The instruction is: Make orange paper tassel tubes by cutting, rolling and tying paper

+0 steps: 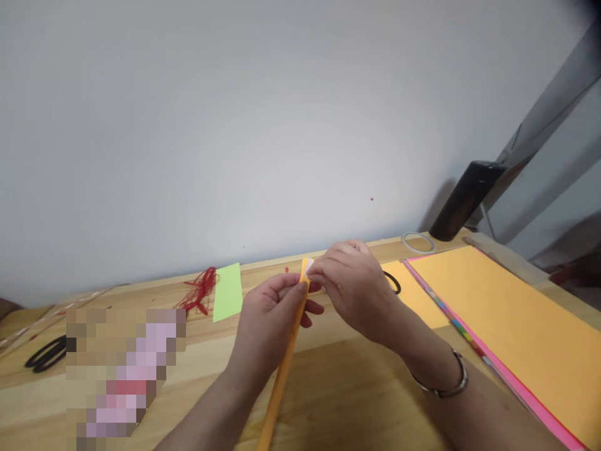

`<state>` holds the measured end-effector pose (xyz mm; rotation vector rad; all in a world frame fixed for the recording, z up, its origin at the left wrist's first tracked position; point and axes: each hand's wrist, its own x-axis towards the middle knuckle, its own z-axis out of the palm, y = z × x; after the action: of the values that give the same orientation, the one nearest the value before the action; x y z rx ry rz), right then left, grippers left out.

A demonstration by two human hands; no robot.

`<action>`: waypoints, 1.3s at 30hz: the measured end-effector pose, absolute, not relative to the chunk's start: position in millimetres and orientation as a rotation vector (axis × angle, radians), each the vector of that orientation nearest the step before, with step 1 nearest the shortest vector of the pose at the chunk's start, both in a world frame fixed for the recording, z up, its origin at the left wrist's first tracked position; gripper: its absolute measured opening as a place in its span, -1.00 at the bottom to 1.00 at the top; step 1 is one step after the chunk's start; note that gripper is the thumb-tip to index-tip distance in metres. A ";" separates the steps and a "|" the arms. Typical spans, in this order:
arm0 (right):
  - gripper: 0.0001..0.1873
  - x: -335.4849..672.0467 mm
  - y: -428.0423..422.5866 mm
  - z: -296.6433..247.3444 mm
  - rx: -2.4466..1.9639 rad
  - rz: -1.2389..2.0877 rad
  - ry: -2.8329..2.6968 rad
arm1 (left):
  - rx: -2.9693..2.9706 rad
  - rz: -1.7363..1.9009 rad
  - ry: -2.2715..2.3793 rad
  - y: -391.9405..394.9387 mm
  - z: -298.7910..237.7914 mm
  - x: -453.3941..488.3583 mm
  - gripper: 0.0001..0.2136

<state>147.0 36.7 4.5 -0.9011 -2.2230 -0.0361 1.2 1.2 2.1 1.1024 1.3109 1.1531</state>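
A long, narrow strip of folded orange paper slants up from the bottom edge of the head view to the middle. My left hand grips it near its upper end, thumb on top and fingers behind. At that end shows a small white piece, perhaps tape or its backing. My right hand has its thumb and fingers pinched together on this white piece, right beside the left fingertips. Part of the white piece is hidden by the right fingers.
Red string and a light green paper lie on the left, near black scissor handles and a blurred-out pinkish item. On the right are orange sheets, a yellow-orange paper, a pale ring and a black cylinder.
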 end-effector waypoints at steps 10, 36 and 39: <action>-0.79 148.9 38.6 1.9 -0.891 -0.037 -2.238 | 1.092 1.161 1.303 -0.4 2.0 -0.1 -0.82; -0.82 147.3 39.2 0.9 -0.899 -0.122 -2.264 | 1.104 1.142 1.312 0.5 0.5 0.1 -0.82; -0.83 148.7 40.4 1.4 -0.927 -0.116 -2.228 | 1.094 1.138 1.306 0.0 0.7 1.1 -0.80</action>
<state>148.7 40.4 1.4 -0.9273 -2.2276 -0.1156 1.1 0.0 0.7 1.0939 1.3063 1.1380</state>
